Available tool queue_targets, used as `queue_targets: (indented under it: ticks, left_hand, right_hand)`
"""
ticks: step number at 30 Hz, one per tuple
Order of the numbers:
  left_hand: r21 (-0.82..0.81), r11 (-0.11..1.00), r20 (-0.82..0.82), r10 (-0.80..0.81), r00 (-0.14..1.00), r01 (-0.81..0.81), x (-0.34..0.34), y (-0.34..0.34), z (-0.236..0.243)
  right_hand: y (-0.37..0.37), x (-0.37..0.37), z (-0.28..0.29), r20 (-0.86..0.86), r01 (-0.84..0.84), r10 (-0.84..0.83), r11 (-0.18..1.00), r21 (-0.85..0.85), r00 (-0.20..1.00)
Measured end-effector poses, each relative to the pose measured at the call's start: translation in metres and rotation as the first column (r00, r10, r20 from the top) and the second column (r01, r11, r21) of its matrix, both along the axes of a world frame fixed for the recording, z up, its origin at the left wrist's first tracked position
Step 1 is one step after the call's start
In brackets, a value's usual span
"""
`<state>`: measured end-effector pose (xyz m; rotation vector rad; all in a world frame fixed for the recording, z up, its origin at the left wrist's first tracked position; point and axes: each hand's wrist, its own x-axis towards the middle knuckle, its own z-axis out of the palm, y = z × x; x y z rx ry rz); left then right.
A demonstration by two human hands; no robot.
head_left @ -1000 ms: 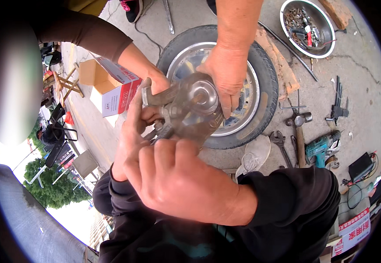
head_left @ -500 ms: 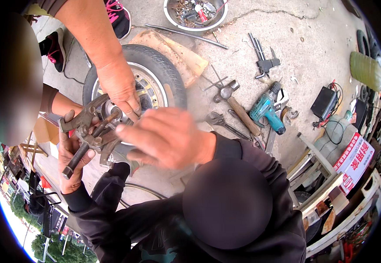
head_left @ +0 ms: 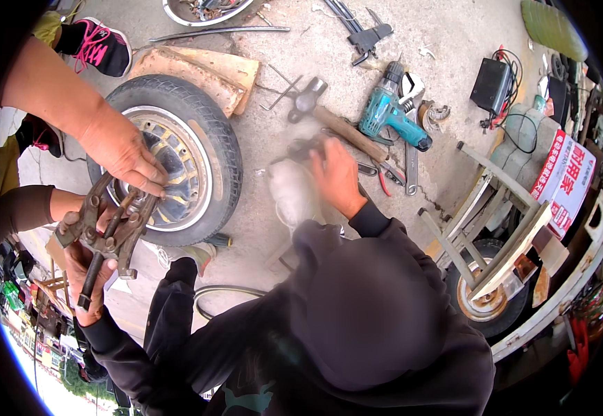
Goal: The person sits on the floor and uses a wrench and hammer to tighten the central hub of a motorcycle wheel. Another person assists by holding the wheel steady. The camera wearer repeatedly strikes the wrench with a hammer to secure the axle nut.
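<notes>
My left hand (head_left: 77,269) is closed round the lower part of a rusty metal gear puller (head_left: 107,239), whose threaded bolt slants down past my fingers. Another person's hand (head_left: 127,154) reaches from above to one puller jaw, and that person's second hand lies partly hidden behind the tool. A tyre on its rim (head_left: 208,156) lies flat just beyond the puller. Out to the right, my right hand (head_left: 336,177) grips a dark adjustable wrench (head_left: 301,149) near the floor, its head smeared by motion. A pale blurred shape beside this hand is hard to make out.
Beside my right hand lie a hammer (head_left: 364,137), a teal cordless drill (head_left: 385,114) and a spanner (head_left: 411,170). Hex keys (head_left: 364,38) lie farther off. Wooden boards (head_left: 211,69) touch the tyre's far side. A metal frame (head_left: 482,208) stands at the right.
My right hand has left the puller and swung right to the adjustable wrench. The puller, still in my left hand, sits lower and farther left of the wheel. The view has shifted right.
</notes>
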<state>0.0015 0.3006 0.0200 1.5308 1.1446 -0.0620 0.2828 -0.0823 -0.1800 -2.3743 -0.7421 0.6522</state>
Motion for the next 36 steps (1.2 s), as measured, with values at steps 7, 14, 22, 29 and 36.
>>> queue_targets:
  ticks: [7, 14, 22, 29, 36]
  left_hand:
    - [-0.002, 0.995, 0.018, -0.096, 0.995, 0.096, -0.010, 0.014, -0.011]
    - [-0.033, 0.990, 0.014, -0.138, 0.990, 0.139, -0.012, 0.041, -0.020]
    - [-0.033, 0.985, 0.028, -0.171, 0.985, 0.172, -0.025, 0.057, -0.028]
    - [-0.040, 0.976, 0.059, -0.210, 0.976, 0.212, -0.017, 0.055, -0.028]
    - [0.023, 0.963, 0.065, -0.269, 0.961, 0.268, -0.011, 0.053, -0.029]
  right_hand:
    - [-0.108, -0.028, -0.010, 0.244, 0.126, -0.096, 0.986, -0.107, 0.965]
    - [-0.215, 0.038, -0.037, 0.219, 0.493, -0.446, 0.825, -0.276, 0.868]
    - [-0.225, 0.035, -0.032, 0.314, 0.188, -0.076, 0.920, -0.345, 0.946]
    - [-0.237, 0.028, -0.023, 0.271, 0.208, -0.084, 0.858, -0.469, 0.959]
    - [-0.245, -0.002, -0.025, 0.401, 0.365, -0.241, 0.892, -0.267, 0.884]
